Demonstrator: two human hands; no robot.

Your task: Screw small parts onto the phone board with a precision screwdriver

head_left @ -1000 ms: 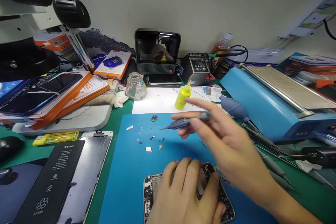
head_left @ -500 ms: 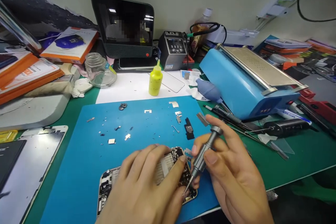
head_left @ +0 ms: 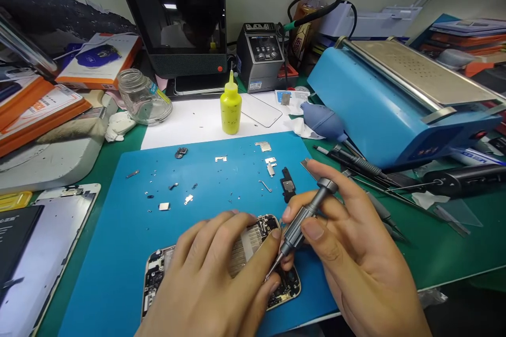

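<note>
The opened gold-edged phone chassis with its bare circuit board (head_left: 253,263) lies at the near edge of the blue rubber work mat (head_left: 118,253), partly under the left hand (head_left: 213,279), which rests flat on it with fingers spread, gripping nothing. The right hand (head_left: 348,253) is closed around a slim grey metal precision screwdriver (head_left: 306,218), its tip down on the board's right end, just beside the left thumb.

Disassembly looks well under way: small silver shields, brackets and screws (head_left: 221,174) lie scattered over the mat beyond the chassis, and a black component (head_left: 287,185) sits among them. The board is still seated in the chassis, so more fasteners probably remain.

Beyond the chassis the mat offers open room between the loose parts. Right of it, thin tools (head_left: 356,163) lie on the green desk (head_left: 435,253), and a blue machine with a metal plate (head_left: 395,100) stands further right. The desk's near edge runs close beneath the right hand.
</note>
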